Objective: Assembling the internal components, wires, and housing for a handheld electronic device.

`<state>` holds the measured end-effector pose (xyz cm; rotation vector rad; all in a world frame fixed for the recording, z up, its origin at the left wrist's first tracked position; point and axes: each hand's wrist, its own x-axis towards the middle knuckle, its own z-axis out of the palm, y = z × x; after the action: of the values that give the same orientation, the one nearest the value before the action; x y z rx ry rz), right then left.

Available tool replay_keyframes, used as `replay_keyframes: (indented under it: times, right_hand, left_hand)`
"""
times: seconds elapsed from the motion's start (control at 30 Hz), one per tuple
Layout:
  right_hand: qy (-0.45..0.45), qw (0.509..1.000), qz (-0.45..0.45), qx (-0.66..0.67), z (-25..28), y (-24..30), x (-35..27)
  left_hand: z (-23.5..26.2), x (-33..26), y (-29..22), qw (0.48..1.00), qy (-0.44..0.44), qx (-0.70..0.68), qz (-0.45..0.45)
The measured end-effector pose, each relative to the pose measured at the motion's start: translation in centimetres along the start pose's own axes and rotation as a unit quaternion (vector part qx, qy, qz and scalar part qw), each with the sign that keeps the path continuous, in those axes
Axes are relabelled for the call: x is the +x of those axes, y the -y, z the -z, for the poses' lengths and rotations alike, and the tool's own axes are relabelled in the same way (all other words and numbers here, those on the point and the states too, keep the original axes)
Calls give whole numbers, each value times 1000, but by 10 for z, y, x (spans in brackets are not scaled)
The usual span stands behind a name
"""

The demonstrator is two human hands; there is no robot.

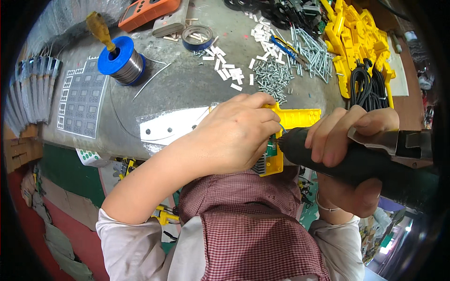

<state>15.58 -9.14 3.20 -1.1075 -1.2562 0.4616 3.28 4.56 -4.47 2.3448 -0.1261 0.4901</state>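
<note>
My left hand [236, 131] is closed over a yellow plastic housing [300, 118] at the table's front edge, fingers curled across its top. Inside the housing a green circuit board [271, 149] shows in part, beside a dark ribbed piece; my hand hides much of both. Wrapped around a thick black power screwdriver [375, 169], my right hand [333, 136] keeps its nose pointed left at the housing. The tool's tip meets or nearly meets the housing; whether it sits on a screw I cannot make out.
Beyond the housing lie piles of small screws [272, 78], long screws [316, 54], white pieces [227, 70] and pliers [288, 49]. Yellow housings [354, 33] and black cables [368, 84] crowd the far right. A blue solder spool [123, 63], tape roll [197, 37] and orange meter [147, 11] stand left.
</note>
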Motion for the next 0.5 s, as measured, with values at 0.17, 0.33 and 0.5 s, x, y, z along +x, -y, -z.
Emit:
replay_keyframes:
  times: [0.17, 0.33, 0.5]
  right_hand:
    - [-114, 984, -122, -67, -23, 16, -4]
    - [-9, 1000, 3, 9, -7, -6, 5]
    - [-29, 999, -17, 17, -6, -7, 4]
  left_hand:
    - [1, -1, 0, 1000, 14, -2, -1]
    - [1, 2, -2, 1000, 21, -6, 9]
    - [1, 4, -3, 1000, 26, 3, 11]
